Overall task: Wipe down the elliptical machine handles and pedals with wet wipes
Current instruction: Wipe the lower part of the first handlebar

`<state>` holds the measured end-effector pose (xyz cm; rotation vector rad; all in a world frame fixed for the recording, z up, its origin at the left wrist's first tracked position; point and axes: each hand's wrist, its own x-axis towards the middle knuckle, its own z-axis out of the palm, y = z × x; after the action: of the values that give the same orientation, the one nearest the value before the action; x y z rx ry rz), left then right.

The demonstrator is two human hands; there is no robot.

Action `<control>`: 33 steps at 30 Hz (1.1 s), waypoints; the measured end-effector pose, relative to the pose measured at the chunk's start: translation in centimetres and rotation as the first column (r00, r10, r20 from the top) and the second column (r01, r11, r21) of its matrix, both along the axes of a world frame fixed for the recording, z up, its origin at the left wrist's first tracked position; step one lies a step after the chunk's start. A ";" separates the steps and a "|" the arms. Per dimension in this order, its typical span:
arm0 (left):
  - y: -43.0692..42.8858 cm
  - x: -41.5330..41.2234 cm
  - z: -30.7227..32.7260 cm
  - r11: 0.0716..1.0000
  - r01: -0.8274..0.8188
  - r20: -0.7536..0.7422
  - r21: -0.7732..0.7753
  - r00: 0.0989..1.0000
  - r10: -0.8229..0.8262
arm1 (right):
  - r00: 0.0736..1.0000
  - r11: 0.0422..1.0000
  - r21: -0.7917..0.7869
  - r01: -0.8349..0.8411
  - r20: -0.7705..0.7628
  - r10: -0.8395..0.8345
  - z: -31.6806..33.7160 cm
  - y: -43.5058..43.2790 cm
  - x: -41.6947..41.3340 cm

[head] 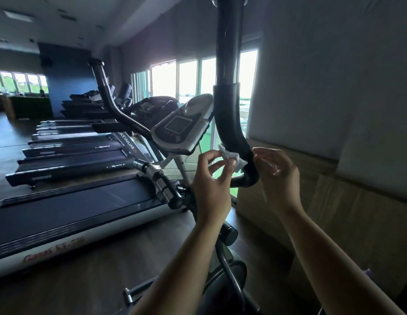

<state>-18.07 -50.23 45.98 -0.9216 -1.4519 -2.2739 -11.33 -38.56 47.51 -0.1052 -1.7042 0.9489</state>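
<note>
Right of left hand [211,189], black handle [229,133] bends; that hand pinches wet wipe [232,159] against it (to scrub the curve, likely); right hand [277,176] opposite, curled, grasp unclear.

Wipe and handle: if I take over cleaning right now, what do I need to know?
Left hand: pinches the crumpled wipe against the left side of the near handle, at its lower bend.
Right hand: fingers curled at the bend's other side; whether it holds an end of the wipe is unclear.
Done: wiping is at this bend; how much is already clean does not show.
Left: probably the rest of this handle, the far handle, and the pedals, which are out of view.
</note>
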 end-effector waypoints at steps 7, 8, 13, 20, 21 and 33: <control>-1.9 0.0 2.4 0.997 -0.067 -0.062 0.028 0.996 0.068 | 1.000 0.999 -0.050 0.012 0.009 -0.012 -0.8 -0.5 -0.3; -2.3 -0.1 3.1 0.994 -0.097 -0.089 0.041 0.991 0.100 | 1.000 0.999 -0.048 0.014 0.008 -0.014 -0.8 -0.7 -0.3; -4.0 -0.8 8.3 0.972 -0.229 -0.217 0.054 0.947 0.235 | 0.999 0.998 -0.045 0.044 -0.008 -0.044 -1.0 -0.9 -0.6; -3.8 -0.7 6.7 0.955 -0.296 -0.282 0.004 0.916 0.285 | 0.999 0.997 -0.072 0.034 -0.021 -0.036 -1.1 -1.4 -0.7; -3.6 -0.6 5.4 0.959 -0.282 -0.275 -0.011 0.923 0.269 | 0.999 0.997 -0.077 0.029 -0.032 -0.032 -1.1 -1.5 -0.7; -3.9 -0.2 8.2 0.962 -0.262 -0.251 0.077 0.929 0.273 | 0.993 0.997 -0.032 0.065 -0.094 -0.068 -2.2 -0.6 -1.3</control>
<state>-18.31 -54.14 54.14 -0.9072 -1.3195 -1.9001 -12.67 -39.18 45.29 -0.1334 -1.5906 0.9157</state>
